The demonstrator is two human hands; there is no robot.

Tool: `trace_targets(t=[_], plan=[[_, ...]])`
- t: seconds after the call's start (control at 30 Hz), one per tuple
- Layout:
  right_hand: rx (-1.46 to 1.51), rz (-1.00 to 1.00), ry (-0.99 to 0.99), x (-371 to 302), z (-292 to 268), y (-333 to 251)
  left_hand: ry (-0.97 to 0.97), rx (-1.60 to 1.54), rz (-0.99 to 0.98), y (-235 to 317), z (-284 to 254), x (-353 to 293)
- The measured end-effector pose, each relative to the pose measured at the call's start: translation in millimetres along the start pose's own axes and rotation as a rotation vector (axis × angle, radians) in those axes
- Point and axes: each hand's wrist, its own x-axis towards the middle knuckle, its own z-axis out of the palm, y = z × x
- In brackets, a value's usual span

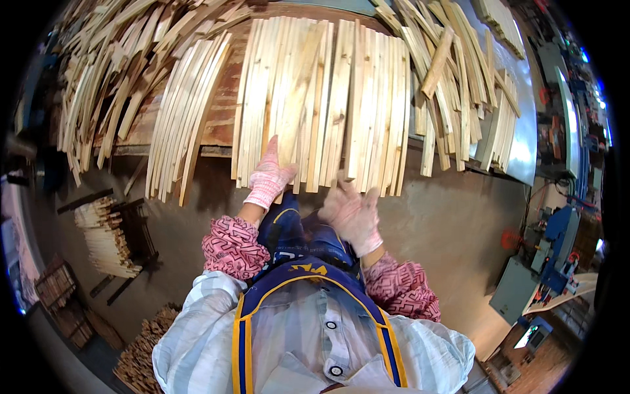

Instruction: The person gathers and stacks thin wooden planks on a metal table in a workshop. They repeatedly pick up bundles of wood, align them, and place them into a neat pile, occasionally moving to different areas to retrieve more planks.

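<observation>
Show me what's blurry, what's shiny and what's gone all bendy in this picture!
Head view: the right hand is smeared, probably by motion; the left hand looks crisper; bright light whitens the middle wood strips and gleams off the metal tabletop; the wide lens curves the left bundle of strips.

"How's the light on my feed?"
"Bright on the pale slats (289, 98), nearly washed out; I see glare on the metal tabletop (522, 144)."
"Any blur?"
"The right hand (352, 213) looks smeared, and my fisheye view bends into a black rim."
</observation>
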Motion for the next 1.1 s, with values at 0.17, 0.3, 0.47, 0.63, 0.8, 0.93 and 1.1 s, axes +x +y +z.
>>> trace_targets(t=[0.17, 0.3, 0.47, 0.63, 0.8, 0.93, 1.1], plan=[[1.225, 0.475, 0.279, 137, -93, -14, -0.082, -0.012, -0.061, 38, -10, -27], [0.639, 0.372, 0.366, 167, -97, -24, -0.02, -0.424, 0.136, 30, 11, -37], [0.5, 0.36, 0.212, 113, -48, -74, -0.268, -0.646, 0.123, 36, 16, -37], [0.804, 0.3, 0.068, 101, -32, -80, -0.291, -0.336, 0.285, 12, 16, -42], [0.979, 0.435, 0.108, 82, -34, -42, 0.658, -0.088, 0.313, -42, -35, -34], [0.874, 0.404, 0.118, 84, -13, -32, 0.156, -0.294, 0.043, -100, -71, 11], [0.69, 0.387, 0.145, 92, 4, -44, -0.108, -0.335, 0.162, -115, -95, 35]])
